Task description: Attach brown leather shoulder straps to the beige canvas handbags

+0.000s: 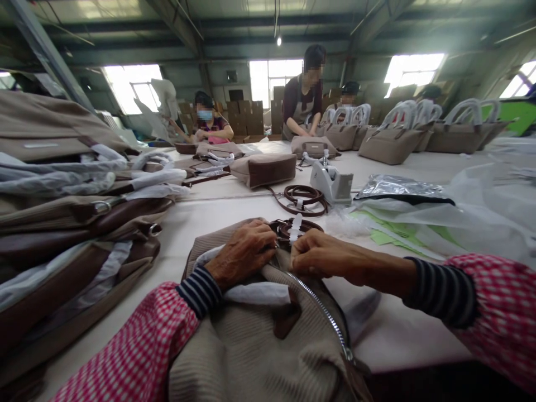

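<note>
A beige ribbed handbag (251, 346) lies in front of me, its metal zipper (320, 304) running along the right side of the opening. One handle is wrapped in white material (259, 293) and ends at a brown leather tab (287, 318). At the bag's far end, my left hand (247, 251) is closed on the fabric near the zipper's end. Close beside it, my right hand (316, 254) is curled tight at the bag's edge; its fingertips are hidden, so what it grips cannot be made out. Just beyond both hands is a coiled brown strap (307, 225) with a white band.
Beige bags with wrapped handles (84, 218) are piled at left. Ahead are another coiled strap (307, 198), a tape dispenser (333, 181) and a bag on its side (263, 169). Clear plastic and green sheets (402, 234) lie right. Co-workers (304, 100) work across the table.
</note>
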